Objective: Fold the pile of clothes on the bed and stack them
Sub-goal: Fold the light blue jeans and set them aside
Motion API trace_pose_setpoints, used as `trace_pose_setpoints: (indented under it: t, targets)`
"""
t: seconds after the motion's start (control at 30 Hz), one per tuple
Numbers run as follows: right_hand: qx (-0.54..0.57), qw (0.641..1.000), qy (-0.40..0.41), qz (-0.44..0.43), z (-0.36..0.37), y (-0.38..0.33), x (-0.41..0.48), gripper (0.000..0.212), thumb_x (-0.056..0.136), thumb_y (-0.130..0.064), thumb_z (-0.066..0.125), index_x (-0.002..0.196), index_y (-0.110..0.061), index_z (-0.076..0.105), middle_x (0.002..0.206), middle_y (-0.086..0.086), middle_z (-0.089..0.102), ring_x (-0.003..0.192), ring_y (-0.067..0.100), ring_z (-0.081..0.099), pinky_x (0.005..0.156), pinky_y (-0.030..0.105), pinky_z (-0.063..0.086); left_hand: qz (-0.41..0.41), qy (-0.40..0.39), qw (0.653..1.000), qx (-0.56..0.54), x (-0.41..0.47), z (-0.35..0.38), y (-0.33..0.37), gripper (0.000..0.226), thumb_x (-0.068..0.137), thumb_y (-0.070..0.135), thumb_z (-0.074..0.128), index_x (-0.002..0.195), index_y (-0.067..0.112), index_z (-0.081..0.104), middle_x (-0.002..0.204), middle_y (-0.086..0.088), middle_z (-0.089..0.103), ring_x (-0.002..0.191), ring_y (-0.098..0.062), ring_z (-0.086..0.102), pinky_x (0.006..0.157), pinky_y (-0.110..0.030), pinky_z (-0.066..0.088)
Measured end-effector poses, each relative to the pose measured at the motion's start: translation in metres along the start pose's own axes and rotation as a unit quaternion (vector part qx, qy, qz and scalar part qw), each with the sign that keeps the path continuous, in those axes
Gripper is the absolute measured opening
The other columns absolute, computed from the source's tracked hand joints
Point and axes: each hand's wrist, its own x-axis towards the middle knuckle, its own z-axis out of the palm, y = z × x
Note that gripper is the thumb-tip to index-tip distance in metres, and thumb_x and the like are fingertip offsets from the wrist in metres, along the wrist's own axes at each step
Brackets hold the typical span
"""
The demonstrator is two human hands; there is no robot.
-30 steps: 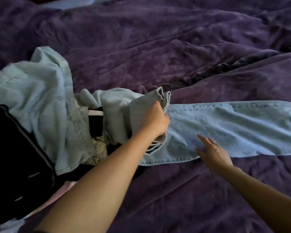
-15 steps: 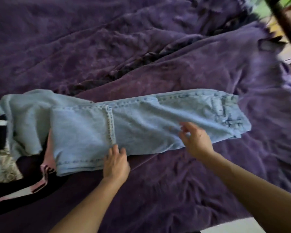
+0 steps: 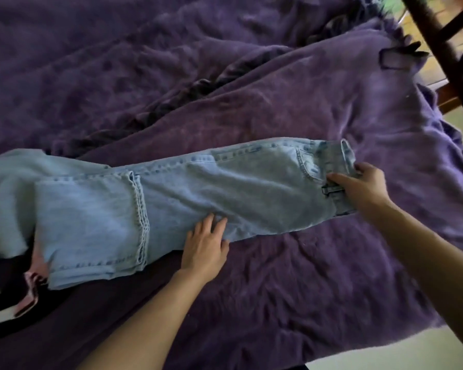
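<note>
Jeans point(image 3: 225, 188) lie across mid-frame on the bed point(image 3: 305, 289), leg end folded over at left; my left hand point(image 3: 206, 244) presses flat on the lower edge, right hand point(image 3: 364, 185) pinches the waistband at right: heavy, floppy denim, best lifted by that thick band.

Soft daylight came from the right; the purple blanket point(image 3: 318, 108) glowed paler there and sank into dimness toward the upper left; its folds threw gentle shadows; the jeans point(image 3: 225, 188) were evenly lit; the dark clothes point(image 3: 0, 276) at lower left lost all detail; the whole frame was slightly smeared, worst around the wooden post point(image 3: 439, 41); the edges bowed from the wide lens.
</note>
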Motion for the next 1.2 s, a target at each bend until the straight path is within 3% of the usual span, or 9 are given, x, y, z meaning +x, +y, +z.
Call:
trace_pose_setpoints:
  t: [0.17, 0.33, 0.57, 0.67, 0.73, 0.83, 0.97, 1.07, 1.2]
  targets:
    - [-0.085, 0.977, -0.062, -0.183, 0.024, -0.1, -0.079, 0.042, 0.065, -0.037, 0.075, 0.096, -0.032, 0.047, 0.078, -0.015, 0.061, 0.065, 0.005, 0.057, 0.055, 0.024, 0.043, -0.095, 0.134, 0.981, -0.104, -0.025, -0.04, -0.05, 0.031, 0.088, 0.018, 0.06, 0.117, 0.005, 0.062, 0.117, -0.014, 0.057, 0.108, -0.035, 0.055, 0.088, -0.044, 0.046]
    - [-0.28, 0.888, -0.166, -0.325, 0.152, -0.154, -0.155, 0.05, 0.076, -0.033, 0.069, 0.115, -0.019, 0.041, 0.082, 0.007, 0.058, 0.082, 0.036, 0.062, 0.061, 0.034, 0.035, -0.208, 0.102, 0.971, -0.062, -0.061, -0.054, -0.121, 0.029, 0.086, 0.018, 0.059, 0.112, 0.006, 0.063, 0.112, -0.015, 0.056, 0.109, -0.036, 0.051, 0.088, -0.045, 0.044]
    - [-0.52, 0.749, -0.348, -0.22, 0.293, -0.09, -0.197, 0.063, 0.093, -0.036, 0.055, 0.144, -0.011, 0.027, 0.15, 0.02, 0.019, 0.131, 0.041, 0.034, 0.1, 0.046, 0.038, -0.174, -0.025, 0.983, -0.054, -0.079, -0.02, -0.17, 0.043, 0.094, 0.037, 0.049, 0.133, 0.02, 0.047, 0.133, -0.007, 0.041, 0.123, -0.027, 0.041, 0.098, -0.042, 0.042]
    - [-0.414, 0.81, -0.35, -0.223, 0.28, -0.084, -0.183, 0.052, 0.09, -0.044, 0.058, 0.133, -0.017, 0.048, 0.134, 0.013, 0.046, 0.103, 0.027, 0.059, 0.081, 0.037, 0.053, -0.159, 0.038, 0.984, -0.067, -0.074, -0.018, -0.165, 0.039, 0.096, 0.033, 0.045, 0.134, 0.022, 0.048, 0.128, -0.006, 0.045, 0.116, -0.027, 0.045, 0.096, -0.041, 0.039]
    - [-0.306, 0.883, -0.227, -0.274, 0.251, -0.086, -0.163, 0.036, 0.088, -0.04, 0.06, 0.12, -0.022, 0.059, 0.114, 0.003, 0.059, 0.082, 0.017, 0.062, 0.056, 0.024, 0.046, -0.11, 0.093, 0.987, -0.075, -0.066, -0.02, -0.156, 0.042, 0.097, 0.028, 0.044, 0.138, 0.022, 0.043, 0.131, -0.006, 0.044, 0.114, -0.027, 0.045, 0.091, -0.04, 0.041]
    - [-0.271, 0.929, -0.01, -0.253, 0.201, -0.076, -0.122, 0.045, 0.081, -0.034, 0.066, 0.123, -0.025, 0.054, 0.125, 0.006, 0.052, 0.112, 0.03, 0.05, 0.076, 0.038, 0.046, -0.04, 0.086, 0.993, -0.073, -0.047, -0.018, -0.139, 0.048, 0.096, 0.021, 0.045, 0.144, 0.022, 0.035, 0.145, -0.005, 0.032, 0.124, -0.027, 0.039, 0.093, -0.042, 0.043]
    - [-0.19, 0.978, -0.09, 0.0, 0.177, -0.053, -0.093, 0.055, 0.076, -0.041, 0.076, 0.118, -0.01, 0.059, 0.115, 0.015, 0.063, 0.102, 0.033, 0.061, 0.088, 0.048, 0.052, -0.007, -0.011, 1.0, 0.012, -0.033, 0.001, -0.129, 0.058, 0.09, 0.017, 0.049, 0.145, 0.016, 0.031, 0.148, -0.002, 0.028, 0.134, -0.025, 0.026, 0.103, -0.044, 0.029]
    - [-0.102, 0.989, -0.099, -0.036, 0.173, -0.065, -0.11, 0.032, 0.075, -0.033, 0.079, 0.09, -0.009, 0.064, 0.091, 0.012, 0.069, 0.082, 0.027, 0.068, 0.07, 0.041, 0.059, 0.024, -0.005, 1.0, 0.004, -0.032, 0.002, -0.14, 0.053, 0.092, 0.02, 0.048, 0.143, 0.018, 0.036, 0.148, -0.002, 0.031, 0.134, -0.023, 0.028, 0.102, -0.042, 0.028]
    - [-0.052, 0.974, -0.158, -0.155, 0.176, -0.123, -0.176, 0.03, 0.073, -0.03, 0.077, 0.093, -0.022, 0.057, 0.09, -0.007, 0.068, 0.07, 0.002, 0.067, 0.053, 0.019, 0.053, 0.016, 0.095, 0.979, -0.178, -0.052, -0.021, -0.162, 0.031, 0.093, 0.017, 0.049, 0.12, 0.014, 0.064, 0.133, -0.006, 0.051, 0.119, -0.025, 0.049, 0.095, -0.039, 0.044]
